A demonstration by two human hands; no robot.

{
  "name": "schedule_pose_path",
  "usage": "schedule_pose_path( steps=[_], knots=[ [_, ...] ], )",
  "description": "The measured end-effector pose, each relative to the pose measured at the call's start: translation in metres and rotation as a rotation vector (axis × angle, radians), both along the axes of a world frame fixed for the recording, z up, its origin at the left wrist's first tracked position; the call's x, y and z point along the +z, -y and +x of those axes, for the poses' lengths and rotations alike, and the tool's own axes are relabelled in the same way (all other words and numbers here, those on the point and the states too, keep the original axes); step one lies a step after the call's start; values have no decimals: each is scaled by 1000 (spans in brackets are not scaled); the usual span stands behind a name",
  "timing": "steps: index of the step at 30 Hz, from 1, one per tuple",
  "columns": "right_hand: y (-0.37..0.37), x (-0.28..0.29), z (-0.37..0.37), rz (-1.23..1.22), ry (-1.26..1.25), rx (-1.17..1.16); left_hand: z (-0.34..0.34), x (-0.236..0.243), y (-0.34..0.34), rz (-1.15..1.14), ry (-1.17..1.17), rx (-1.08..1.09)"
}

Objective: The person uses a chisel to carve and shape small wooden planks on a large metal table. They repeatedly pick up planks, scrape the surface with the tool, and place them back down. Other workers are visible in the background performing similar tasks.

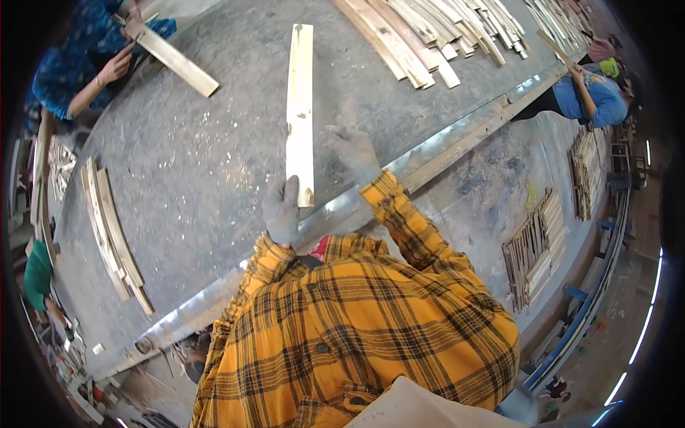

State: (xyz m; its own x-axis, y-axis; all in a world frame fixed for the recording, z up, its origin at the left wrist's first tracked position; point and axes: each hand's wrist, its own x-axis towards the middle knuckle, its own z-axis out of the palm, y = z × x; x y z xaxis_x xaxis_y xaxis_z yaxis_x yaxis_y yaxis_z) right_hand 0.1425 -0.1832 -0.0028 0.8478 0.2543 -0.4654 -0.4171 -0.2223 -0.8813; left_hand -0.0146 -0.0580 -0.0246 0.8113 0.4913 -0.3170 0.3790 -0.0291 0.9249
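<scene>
Left grey-gloved hand (281, 209) pinches the near end of a long, pale wooden board (300, 107) over the scuffed grey tabletop (207, 164); right grey-gloved hand (354, 151), fingers loosely spread, is empty; handling appears unfinished; completed count cannot be determined.

wooden board (300, 100) | pale, knotted | pointing away | near end in left fingers (292, 187)

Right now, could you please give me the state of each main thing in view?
Knotty wooden slat: held at its near end
Left hand: gripping that slat
Right hand: open, empty
Far slats: loosely piled
Left-side slats: lying together
Co-worker's slat: held at one end
Tabletop: littered with pale flecks
</scene>
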Motion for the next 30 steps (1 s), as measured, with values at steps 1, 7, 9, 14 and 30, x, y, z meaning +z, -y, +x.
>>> schedule_pose_path(
  steps=[1, 7, 9, 14, 30],
  knots=[
    [-2, 4, 10, -2, 22, -10, 12, 28, 15, -105, 39, 40],
    [-21, 23, 65, -357, 196, 5, 74, 7, 37, 310, 3, -144],
    [-18, 53, 87, -605, 279, 38, 102, 39, 36, 425, 34, -363],
    [51, -2, 227, -639, 559, -52, 173, 34, 37, 514, 184, -650],
    [-56, -33, 93, -710, 700, 1202, -242, -42, -325, 1057, -494, 818]
  ],
)
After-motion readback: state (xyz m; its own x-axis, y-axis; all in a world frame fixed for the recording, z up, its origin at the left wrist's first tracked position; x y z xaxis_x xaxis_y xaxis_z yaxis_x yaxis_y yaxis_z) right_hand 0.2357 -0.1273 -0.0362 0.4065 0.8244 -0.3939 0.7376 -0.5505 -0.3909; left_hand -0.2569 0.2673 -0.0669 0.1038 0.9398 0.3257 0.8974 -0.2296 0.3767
